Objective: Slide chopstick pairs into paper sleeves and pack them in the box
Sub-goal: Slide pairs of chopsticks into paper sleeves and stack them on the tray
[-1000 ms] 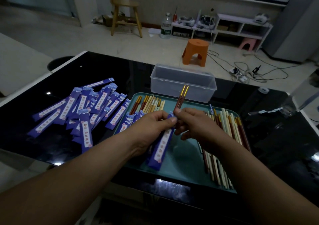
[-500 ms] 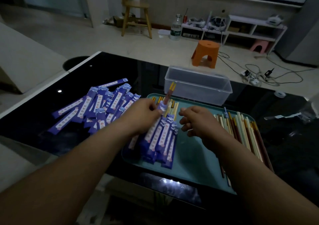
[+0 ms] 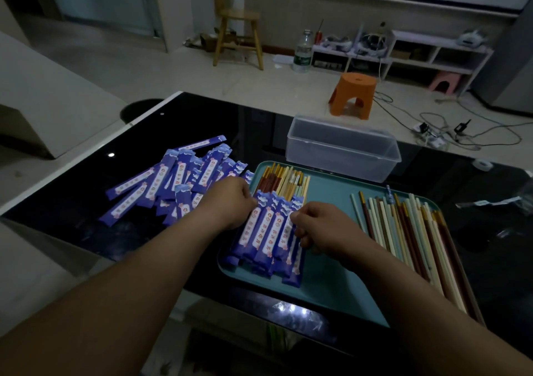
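1. Fingers of the left hand [image 3: 230, 202] are curled, with the tips at the far end of the leftmost of the filled sleeves [image 3: 268, 231], over the left edge of the teal tray [image 3: 331, 277]. Whether they pinch that sleeve cannot be told.
2. Position of the right hand [image 3: 320, 228]: over the middle of the tray, fingers curled, tips against the right side of the rightmost sleeve in the same row. A grip cannot be confirmed.
3. Row of filled sleeves: purple paper with a white printed strip, lying side by side and partly overlapping on the near-left part of the tray, between the two hands. Brown, cream and gold-tipped chopstick ends [image 3: 284, 179] show just beyond the sleeves' far ends, toward the tray's far-left corner.
4. Placement of the loose chopsticks [image 3: 409, 237]: on the right part of the tray, roughly parallel, running near to far, in cream, brown and pale green.
5. Location of the pile of purple sleeves [image 3: 173, 182]: on the black glass table [image 3: 216, 122], just left of the tray, overlapping in disorder.
6. Location of the clear plastic box [image 3: 343, 150]: on the table, just beyond the tray's far edge, open-topped, apart from the filled sleeves.
7. Floor items well beyond the tray's far side: orange stool [image 3: 353, 94], wooden chair [image 3: 239, 29], water bottle [image 3: 302, 49], white shelf unit [image 3: 432, 49] and cables [image 3: 447, 133].
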`<state>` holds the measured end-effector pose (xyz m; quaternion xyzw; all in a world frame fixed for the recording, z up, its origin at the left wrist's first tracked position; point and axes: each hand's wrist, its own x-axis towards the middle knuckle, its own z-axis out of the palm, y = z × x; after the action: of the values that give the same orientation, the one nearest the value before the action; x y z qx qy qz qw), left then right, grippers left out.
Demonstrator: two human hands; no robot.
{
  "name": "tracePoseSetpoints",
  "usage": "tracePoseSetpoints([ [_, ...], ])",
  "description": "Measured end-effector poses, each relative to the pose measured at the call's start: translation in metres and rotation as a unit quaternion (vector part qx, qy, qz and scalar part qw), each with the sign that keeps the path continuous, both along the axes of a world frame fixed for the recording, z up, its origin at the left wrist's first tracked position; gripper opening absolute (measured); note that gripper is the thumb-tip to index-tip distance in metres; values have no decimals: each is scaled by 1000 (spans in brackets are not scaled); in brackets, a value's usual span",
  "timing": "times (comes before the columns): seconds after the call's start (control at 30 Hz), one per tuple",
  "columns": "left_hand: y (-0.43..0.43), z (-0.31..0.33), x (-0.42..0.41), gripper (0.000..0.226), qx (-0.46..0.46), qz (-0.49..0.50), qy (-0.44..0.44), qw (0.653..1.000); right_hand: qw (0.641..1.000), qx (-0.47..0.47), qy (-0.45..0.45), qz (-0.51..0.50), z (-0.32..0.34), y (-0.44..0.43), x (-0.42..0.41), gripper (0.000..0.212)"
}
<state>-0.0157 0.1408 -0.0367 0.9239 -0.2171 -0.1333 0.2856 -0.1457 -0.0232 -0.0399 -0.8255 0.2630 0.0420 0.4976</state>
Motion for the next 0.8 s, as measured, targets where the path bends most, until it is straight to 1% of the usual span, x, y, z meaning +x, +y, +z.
tracePoseSetpoints([
  [0.13,-2,0,0,24,6,-19,-21,1000,1000,-4,-1,-3,0,-4,-2,25],
  [0.27,-12,7,-6,23,-27,-42,-61,997,999,-32,1,-8,-1,-14,-8,26],
  [0.43,-25,14,-22,16,-56,-94,-86,990,992,-124,-5,-12,1,-36,-18,21],
  [0.5,-30,12,-29,17,-64,-107,-84,989,984,-174,-10,-32,5,-52,-24,17],
  [0.57,-38,10,-38,19,-69,-122,-78,987,974,-216,-15,-71,10,-74,-31,19],
  [0.7,-64,2,-65,9,-56,-192,-61,978,955,-259,17,-144,19,-109,-53,23],
  [0.73,-72,-2,-72,11,-50,-217,-59,973,952,-270,35,-142,18,-115,-58,22],
  [0.8,-87,-10,-87,22,-34,-276,-60,959,944,-295,82,-121,15,-119,-66,20],
])
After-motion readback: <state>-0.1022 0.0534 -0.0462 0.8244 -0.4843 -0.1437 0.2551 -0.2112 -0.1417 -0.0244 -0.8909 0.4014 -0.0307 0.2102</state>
